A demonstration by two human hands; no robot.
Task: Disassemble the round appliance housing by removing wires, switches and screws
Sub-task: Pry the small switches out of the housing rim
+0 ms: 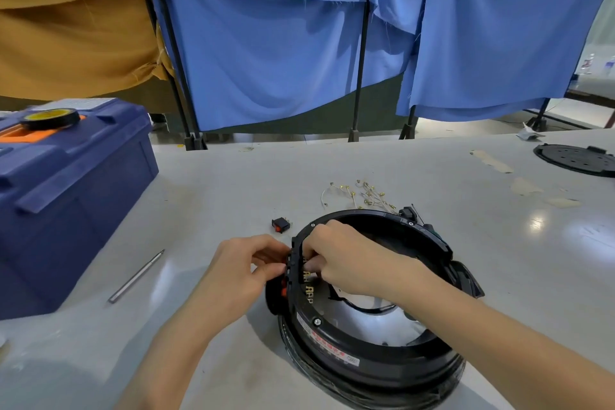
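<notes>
1. The round black housing (336,348) lies flat on the grey surface (233,183), right in front of the person, open side up, with a screw head showing on its near rim.
2. The left hand (246,263) is at the housing's 9 o'clock wall from outside, with fingers and thumb curled and pinching the wall where the red switches (284,288) sit.
3. The right hand (346,260) reaches over the rim at the same spot from inside, fingers curled tight against the inner face of that wall. Whether they grip a small part there I cannot tell, but they are clamped on the housing.
4. A loose black switch (281,225) with a red rocker lies on the surface at about 11 o'clock from the housing, just apart from it.
5. A bundle of pale wires (362,195) with brass terminals lies at 12 o'clock, just beyond the far rim.
6. A slim metal screwdriver bit (136,276) lies at 9 o'clock, well apart from the housing.
7. A blue toolbox (73,193) stands at 10 o'clock, with a roll of black tape (50,118) on its lid.
8. A black round plate (575,158) lies far off at 2 o'clock.
9. Blue cloth (283,43) and mustard cloth (66,27) hang on frames behind the surface.
</notes>
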